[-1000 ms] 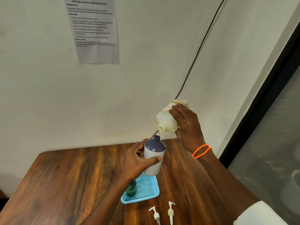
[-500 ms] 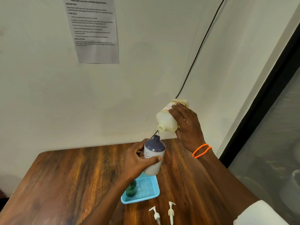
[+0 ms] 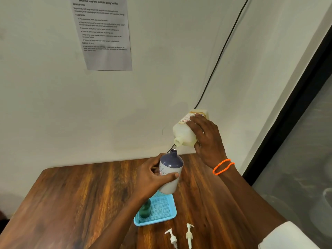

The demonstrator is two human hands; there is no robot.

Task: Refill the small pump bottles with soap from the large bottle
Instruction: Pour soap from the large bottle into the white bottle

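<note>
- Large bottle (image 3: 186,133): we hold it tipped, mouth down and to the left, in our right hand (image 3: 208,141), fingers curled round its body, above the far edge of the bench (image 3: 71,198).
- Soap: a thin thread runs from the large bottle's mouth into the neck just below.
- Small bottle (image 3: 170,173), white with a dark shoulder, pump off: our left hand (image 3: 150,178) wraps round it and holds it upright, lifted above the tray (image 3: 161,220).
- Green bottle (image 3: 144,211): stands in the tray's left side, partly hidden by our left forearm; we cannot tell whether it is filled.
- Pumps (image 3: 179,237): two lie loose on the bench, just in front of the tray, neither fitted.
- Status, as we judge it: the pour into one small bottle is under way; its fill level is not visible.
- Outstanding: finishing this pour, screwing on both pumps, setting the bottle in the tray, standing the large bottle down.
</note>
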